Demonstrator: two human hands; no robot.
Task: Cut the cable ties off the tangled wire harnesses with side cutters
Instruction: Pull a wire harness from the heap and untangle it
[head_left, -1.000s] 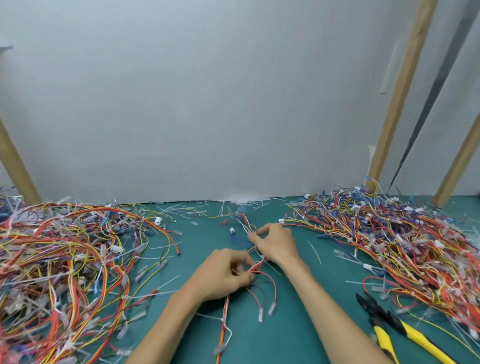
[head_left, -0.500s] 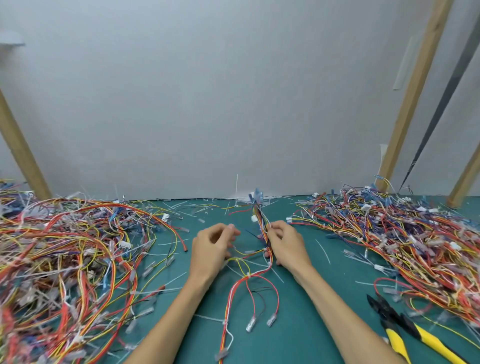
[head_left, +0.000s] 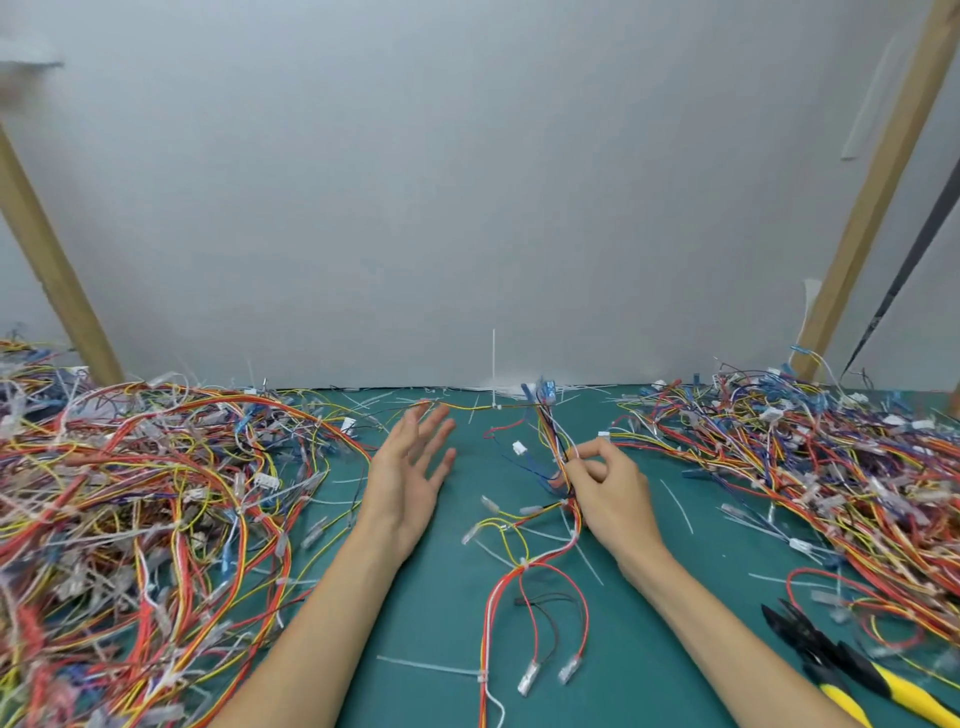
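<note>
Covering the whole bench, a teal mat (head_left: 447, 623) strewn with clipped white tie offcuts; plain grey-white wall (head_left: 467, 182) behind, slanted wooden posts (head_left: 872, 182) at both sides. No readable writing or brand anywhere. Left hand (head_left: 410, 473) open, fingers spread, holding nothing, hovering over mat. Right hand (head_left: 608, 488) pinched on wire harness (head_left: 545, 545) at centre, cable tie (head_left: 493, 364) sticking upright at its far end. Big wire piles left (head_left: 145, 509) and right (head_left: 831, 467). Side cutters (head_left: 852, 670), yellow handles, lying untouched lower right
</note>
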